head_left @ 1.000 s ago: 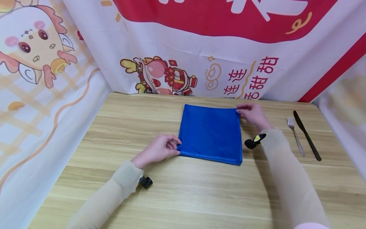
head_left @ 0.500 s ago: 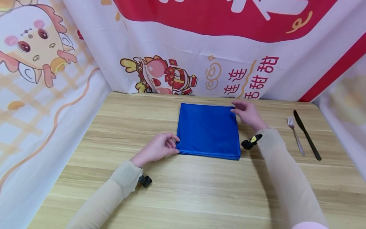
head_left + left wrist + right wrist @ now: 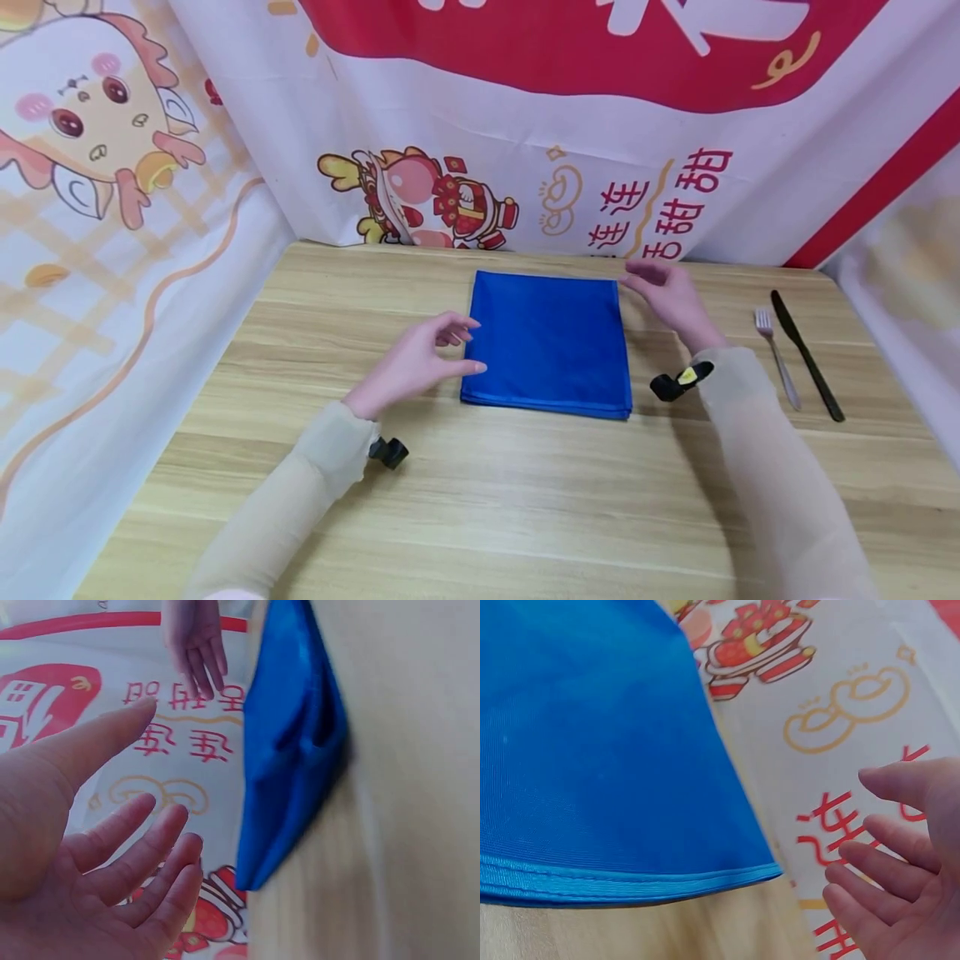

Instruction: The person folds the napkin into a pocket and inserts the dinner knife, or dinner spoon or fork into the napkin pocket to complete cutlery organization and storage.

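Observation:
A blue cloth (image 3: 547,346), folded into a layered square, lies flat on the wooden table (image 3: 480,500). Over its left edge hovers my left hand (image 3: 420,354), thumb and fingers apart with nothing between them. The left wrist view shows that hand (image 3: 112,862) raised clear of the blue cloth (image 3: 289,750). At the cloth's far right corner is my right hand (image 3: 671,302), its fingers loosely bent and holding nothing. In the right wrist view a gap separates the right hand (image 3: 900,862) from the hemmed corner of the cloth (image 3: 615,765).
To the right on the table lie a fork (image 3: 777,358) and a dark table knife (image 3: 806,354), side by side. A printed white and red curtain (image 3: 465,108) hangs along the table's far edge, and another printed sheet (image 3: 120,275) hangs at the left.
Both hands have let go of the cloth's corners. The left hand has lifted and opened wider; the right has drawn slightly right. Earlier, the cloth shifted a little left and its near edge straightened.

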`<state>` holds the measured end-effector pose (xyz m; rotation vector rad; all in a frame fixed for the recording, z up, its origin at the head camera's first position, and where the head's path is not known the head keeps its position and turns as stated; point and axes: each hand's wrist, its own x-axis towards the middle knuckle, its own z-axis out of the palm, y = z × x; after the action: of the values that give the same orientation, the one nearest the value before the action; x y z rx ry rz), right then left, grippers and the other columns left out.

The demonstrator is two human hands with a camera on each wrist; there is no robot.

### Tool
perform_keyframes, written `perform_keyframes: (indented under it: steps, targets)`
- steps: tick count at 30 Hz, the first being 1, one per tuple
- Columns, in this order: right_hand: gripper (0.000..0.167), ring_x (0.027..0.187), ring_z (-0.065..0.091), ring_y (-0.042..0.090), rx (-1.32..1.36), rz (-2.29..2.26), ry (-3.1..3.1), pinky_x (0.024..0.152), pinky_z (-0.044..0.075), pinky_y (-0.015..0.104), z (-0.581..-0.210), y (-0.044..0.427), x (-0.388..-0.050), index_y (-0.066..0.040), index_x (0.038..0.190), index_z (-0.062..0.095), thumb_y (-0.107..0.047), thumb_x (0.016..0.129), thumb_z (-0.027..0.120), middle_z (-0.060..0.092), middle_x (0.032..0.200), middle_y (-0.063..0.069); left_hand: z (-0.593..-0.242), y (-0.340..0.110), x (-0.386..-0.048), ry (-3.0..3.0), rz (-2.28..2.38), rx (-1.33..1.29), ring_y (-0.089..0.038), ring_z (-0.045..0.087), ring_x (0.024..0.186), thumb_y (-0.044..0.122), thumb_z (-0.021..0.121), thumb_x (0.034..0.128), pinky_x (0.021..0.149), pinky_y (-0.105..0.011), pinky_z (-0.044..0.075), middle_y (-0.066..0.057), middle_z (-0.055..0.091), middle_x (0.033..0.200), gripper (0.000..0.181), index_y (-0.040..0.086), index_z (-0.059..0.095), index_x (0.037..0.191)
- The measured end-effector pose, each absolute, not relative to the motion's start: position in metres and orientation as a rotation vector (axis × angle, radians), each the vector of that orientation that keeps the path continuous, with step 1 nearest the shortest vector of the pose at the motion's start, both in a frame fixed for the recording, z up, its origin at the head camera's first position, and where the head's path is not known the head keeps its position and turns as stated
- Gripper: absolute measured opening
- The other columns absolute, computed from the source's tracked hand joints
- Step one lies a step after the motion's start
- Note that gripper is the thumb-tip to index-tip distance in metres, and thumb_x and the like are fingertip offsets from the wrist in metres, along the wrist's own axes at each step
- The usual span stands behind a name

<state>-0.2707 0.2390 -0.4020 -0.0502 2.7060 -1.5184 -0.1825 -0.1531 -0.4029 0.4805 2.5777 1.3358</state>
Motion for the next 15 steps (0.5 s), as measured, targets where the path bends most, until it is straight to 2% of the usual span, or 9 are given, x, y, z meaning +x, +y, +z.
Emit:
perform_keyframes:
  steps: [4,11,15]
  targets:
    - [0.056,0.129,0.052,0.030,-0.040,-1.536,2.667,0.109,0.040,0.047,-0.393,0.243,-0.260,-0.005,0.145,0.054,-0.038,0.101,0.065,0.055,0.143,0.016,-0.394,-0.143,-0.187,2.564,1.366,0.520,-0.028,0.058,0.117,0.045,0.083,0.0854,0.101,-0.051,0.048,-0.006,0.066,0.125,0.058,0.021,0.061,0.134]
    - [0.068,0.128,0.053,0.030,-0.038,-1.479,2.654,0.108,0.042,0.049,-0.387,0.255,-0.236,-0.006,0.147,0.052,-0.050,0.098,0.065,0.056,0.143,0.016,-0.387,-0.122,-0.193,2.496,1.425,0.647,-0.032,0.059,0.116,0.034,0.083,0.0876,0.100,-0.051,0.048,-0.004,0.065,0.123,0.053,0.018,0.062,0.133]
    - [0.076,0.129,0.053,0.031,-0.035,-1.424,2.657,0.107,0.042,0.051,-0.386,0.262,-0.221,-0.005,0.148,0.051,-0.058,0.094,0.065,0.057,0.142,0.017,-0.385,-0.108,-0.195,2.473,1.426,0.709,-0.022,0.060,0.112,0.034,0.083,0.0878,0.100,-0.046,0.049,-0.003,0.066,0.122,0.051,0.019,0.063,0.132]
